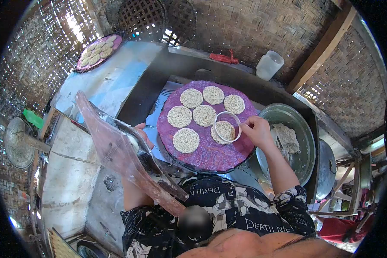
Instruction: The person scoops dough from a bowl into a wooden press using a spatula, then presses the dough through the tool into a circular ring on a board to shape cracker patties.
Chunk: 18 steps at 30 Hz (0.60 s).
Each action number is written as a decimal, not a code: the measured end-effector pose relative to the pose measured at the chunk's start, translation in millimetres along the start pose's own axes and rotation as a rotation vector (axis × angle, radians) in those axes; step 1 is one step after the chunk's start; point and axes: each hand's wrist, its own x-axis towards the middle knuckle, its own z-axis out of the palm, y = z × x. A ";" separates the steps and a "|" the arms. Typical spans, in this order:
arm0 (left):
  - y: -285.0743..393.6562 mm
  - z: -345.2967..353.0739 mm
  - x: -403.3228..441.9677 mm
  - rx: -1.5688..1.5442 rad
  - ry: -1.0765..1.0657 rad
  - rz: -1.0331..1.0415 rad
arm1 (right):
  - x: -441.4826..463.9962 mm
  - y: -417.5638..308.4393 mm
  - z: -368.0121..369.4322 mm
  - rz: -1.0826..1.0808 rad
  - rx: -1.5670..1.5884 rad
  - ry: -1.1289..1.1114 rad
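Note:
My right hand (258,131) pinches the edge of a thin white ring (217,124), which is over a round noodle-like disc (223,132) at the right of a round purple mat (210,157). Several more pale discs (186,140) of the same kind lie on the mat. My left hand (144,136) is at the mat's left side, partly hidden behind a long wooden press-like tool (124,155). White material (133,143) shows in the tool's opening near that hand. The fingers' grip on the tool is mostly hidden.
Right of the mat stands a large metal basin (305,150) with pale dough (287,138). A second disc-covered tray (98,52) rests at the upper left. White plastic containers (269,65) and a red plastic bag (224,58) sit on the back ledge.

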 end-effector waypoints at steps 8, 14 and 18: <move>8.5 -12.5 2.5 -0.055 -0.161 0.024 | -38.2 -19.7 36.1 -0.079 0.000 -0.277; 4.3 -9.3 -12.3 -0.171 -0.057 -0.137 | -37.0 -11.8 48.5 -0.032 -0.059 -0.280; -3.3 -11.0 -16.1 -0.132 -0.011 -0.090 | -35.1 -9.6 50.1 -0.014 -0.068 -0.257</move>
